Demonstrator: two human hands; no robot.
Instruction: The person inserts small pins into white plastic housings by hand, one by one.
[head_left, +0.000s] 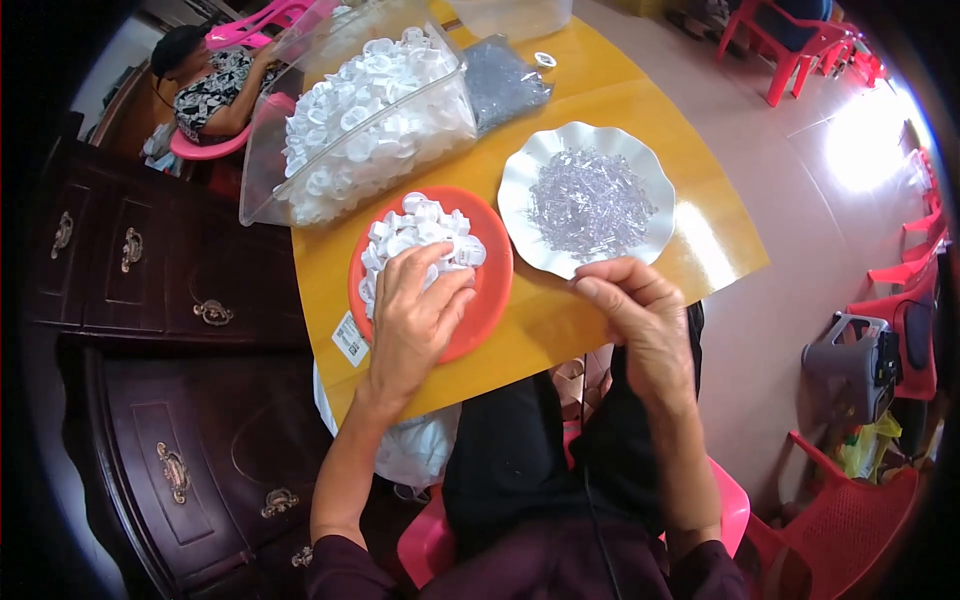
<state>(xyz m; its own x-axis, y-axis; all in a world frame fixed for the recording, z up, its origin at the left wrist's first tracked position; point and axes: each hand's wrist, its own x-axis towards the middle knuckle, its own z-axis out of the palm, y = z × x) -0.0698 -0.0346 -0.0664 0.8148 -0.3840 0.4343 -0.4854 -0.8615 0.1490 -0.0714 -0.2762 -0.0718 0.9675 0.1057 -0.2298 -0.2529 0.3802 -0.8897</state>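
Observation:
My left hand [410, 305] reaches over a red plate [498, 300] heaped with small white plastic caps [415, 225]. Its fingers are bent and apart, touching the caps; no cap is plainly gripped. Just at the near rim of a white scalloped dish [516, 215], my right hand [645, 315] is closed in a pinch, thumb against forefinger. Whatever lies between those fingertips is too small or hidden to name. Inside the dish is a pile of thin, clear plastic pieces [592, 203].
A large clear bin [262, 190] full of white plastic parts stands at the far left of the yellow table [545, 340]. Beside it lie a bag of grey-looking small pieces [503, 85] and one loose white part [545, 60]. A person [212, 95] sits beyond; dark drawers [150, 430] flank the left.

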